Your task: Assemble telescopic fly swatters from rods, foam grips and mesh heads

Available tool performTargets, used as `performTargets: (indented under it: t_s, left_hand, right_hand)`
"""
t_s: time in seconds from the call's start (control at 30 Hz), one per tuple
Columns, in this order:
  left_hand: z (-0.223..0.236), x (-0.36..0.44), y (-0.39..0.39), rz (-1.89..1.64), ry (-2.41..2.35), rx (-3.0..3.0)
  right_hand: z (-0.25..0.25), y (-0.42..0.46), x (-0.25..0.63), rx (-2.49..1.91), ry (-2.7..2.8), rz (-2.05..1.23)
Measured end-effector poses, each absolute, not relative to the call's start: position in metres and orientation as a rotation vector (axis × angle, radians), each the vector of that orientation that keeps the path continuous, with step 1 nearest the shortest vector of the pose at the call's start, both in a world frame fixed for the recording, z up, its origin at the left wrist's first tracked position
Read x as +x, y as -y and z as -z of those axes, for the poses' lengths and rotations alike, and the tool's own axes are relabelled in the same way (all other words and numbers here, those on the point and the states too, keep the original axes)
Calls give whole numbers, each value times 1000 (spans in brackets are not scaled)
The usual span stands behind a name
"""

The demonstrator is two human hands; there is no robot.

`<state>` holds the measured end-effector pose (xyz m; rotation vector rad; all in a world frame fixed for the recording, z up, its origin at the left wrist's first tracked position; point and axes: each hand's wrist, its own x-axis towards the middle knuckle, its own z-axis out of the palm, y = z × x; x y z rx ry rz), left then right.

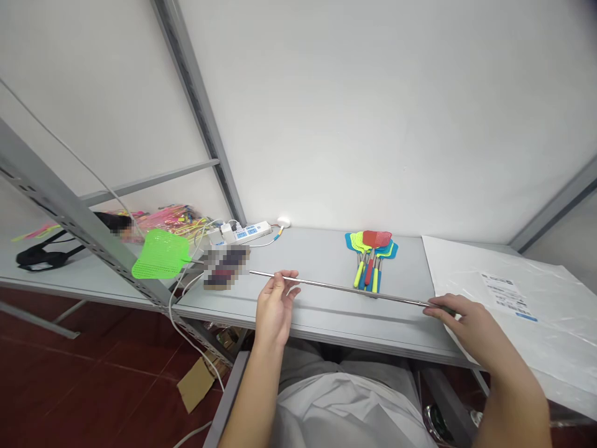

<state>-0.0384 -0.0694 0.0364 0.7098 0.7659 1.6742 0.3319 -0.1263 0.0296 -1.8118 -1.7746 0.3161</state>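
Note:
I hold a green fly swatter (159, 255) with a long thin metal rod (345, 288) stretched level above the grey shelf table (317, 255). My right hand (459, 317) is closed round the handle end of the rod at the right. My left hand (275, 305) pinches the rod near its middle with thumb and fingertips. The green mesh head hangs out past the table's left end. Behind the rod lies a small pile of collapsed fly swatters (370, 252) in blue, green and red.
A white power strip (242, 233) with cables sits at the back of the table. White plastic bags (522, 292) with a label cover the right side. A pink and yellow heap (170, 221) and a black strap (51, 252) lie on the left table. Grey shelf posts (79, 227) stand left.

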Motion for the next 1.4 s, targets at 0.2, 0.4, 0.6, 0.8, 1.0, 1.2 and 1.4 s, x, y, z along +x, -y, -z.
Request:
performTargets:
  t_s: [0.2,0.4,0.6,0.8,1.0,1.2,1.4]
  left_hand:
    - [-39,-36,73,-1652,-695,746]
    - [-36,-9,84,-1499,-672,817]
    - [-43,-15,87,-1496,-747,875]
    - [-52,-31,84,-1626,-807,779]
    - [-47,-34,75,-1635,-726,520]
    - [-51,-93,56,-1818,-637,280]
    - [-48,-100,55,-1811,-508,196]
  right_hand:
    - [-31,126,322,-1811,1856,82]
    - [-45,124,278,-1724,1993,77]
    - [-38,121,304,-1826,1903,-107]
    - [-32,124,326,-1897,1781,-50]
    - [-30,121,332,-1827,1788,96]
    - [-11,122,351,-2096,1460,438]
    - [-2,120,352,-2118,1430,508]
